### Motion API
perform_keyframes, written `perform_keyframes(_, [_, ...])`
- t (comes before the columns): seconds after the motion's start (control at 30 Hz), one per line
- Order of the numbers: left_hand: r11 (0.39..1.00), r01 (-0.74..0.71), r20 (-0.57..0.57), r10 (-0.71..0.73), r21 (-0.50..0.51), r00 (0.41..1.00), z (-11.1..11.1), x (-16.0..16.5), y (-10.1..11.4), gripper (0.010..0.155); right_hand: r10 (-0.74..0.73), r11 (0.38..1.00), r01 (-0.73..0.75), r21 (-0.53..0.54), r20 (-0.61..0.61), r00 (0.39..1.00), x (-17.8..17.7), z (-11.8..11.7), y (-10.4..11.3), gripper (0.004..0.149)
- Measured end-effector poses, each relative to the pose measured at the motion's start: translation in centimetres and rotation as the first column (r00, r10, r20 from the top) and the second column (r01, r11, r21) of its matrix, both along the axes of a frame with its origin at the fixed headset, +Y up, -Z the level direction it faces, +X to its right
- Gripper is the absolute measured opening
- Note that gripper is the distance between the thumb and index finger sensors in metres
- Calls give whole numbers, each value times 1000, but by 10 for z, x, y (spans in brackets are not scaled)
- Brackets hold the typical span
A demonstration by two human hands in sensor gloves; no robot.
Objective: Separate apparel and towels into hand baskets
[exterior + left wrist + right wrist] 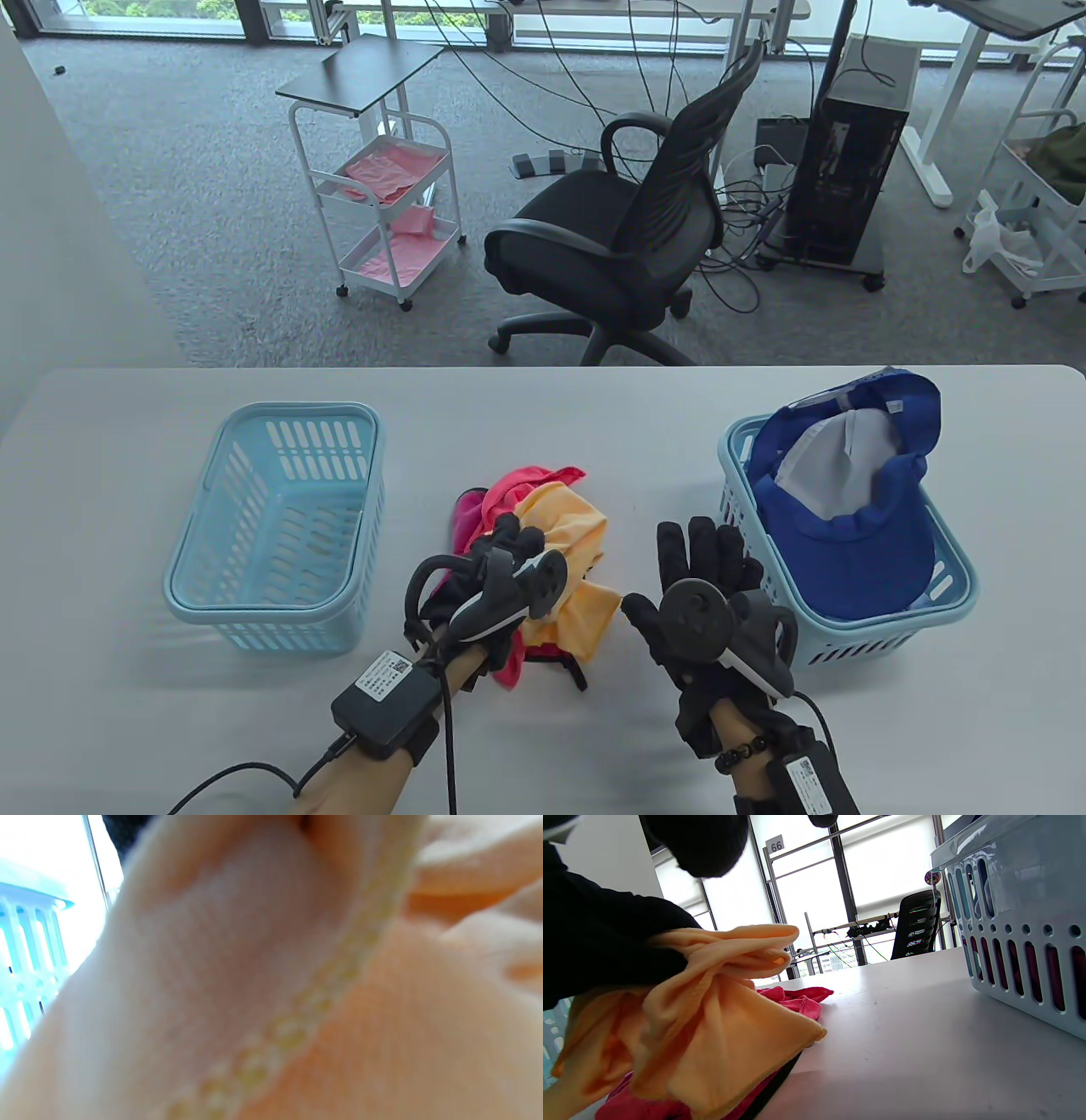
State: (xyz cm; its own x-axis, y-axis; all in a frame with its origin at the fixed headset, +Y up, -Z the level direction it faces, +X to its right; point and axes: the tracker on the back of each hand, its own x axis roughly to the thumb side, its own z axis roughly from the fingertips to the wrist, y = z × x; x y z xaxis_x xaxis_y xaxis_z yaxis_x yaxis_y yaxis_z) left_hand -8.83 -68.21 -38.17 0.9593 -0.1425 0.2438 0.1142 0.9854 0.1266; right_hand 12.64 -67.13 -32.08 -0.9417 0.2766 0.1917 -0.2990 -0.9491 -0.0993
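pale blue plastic sits toward the table's left edge: the left basket (276, 526) holds nothing that i can see. moving right, my left hand (501, 577) grips the orange towel (568, 552) in the middle of the table, close to the near edge, with a pink cloth (496, 501) bunched under and behind it. my right hand (704, 586) is spread wide and holds nothing, just beside the right basket (848, 637), where a blue cap (848, 526) already lies, its brim sticking up past the rim.

i judge the step in hand to be the pickup of the towel. the next move calls for lifting it free of the pink cloth, so the two do not travel together, and carrying it left to the bare basket, since the cap has claimed the right one.

the left wrist view gives only blurred orange weave against the lens, with basket slats at its left edge. the right wrist view shows what the table view hides: the towel bunched and raised off the pink cloth, and a dark strap or edge beneath the pile. it also shows something dark red through the right basket's slots.
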Motion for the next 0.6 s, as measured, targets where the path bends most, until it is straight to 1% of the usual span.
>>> perform_keyframes(0.1, [998,-57,-13,58,9,998,4,-6,24,45,-4,1000,4,3,2,1000,1,0,0,86])
perform_keyframes(0.27, [991,-115,-38,118,63,992,9,-21,64,45,-3,1000,3,4,3,1000,1,0,0,86])
perform_keyframes(0.47, [983,-139,-85,150,123,985,15,-49,106,45,2,1000,-2,0,4,1000,1,0,0,86])
perform_keyframes(0.6, [979,-138,-129,158,153,979,18,-71,127,45,9,1000,-9,-6,6,1000,1,0,0,86])
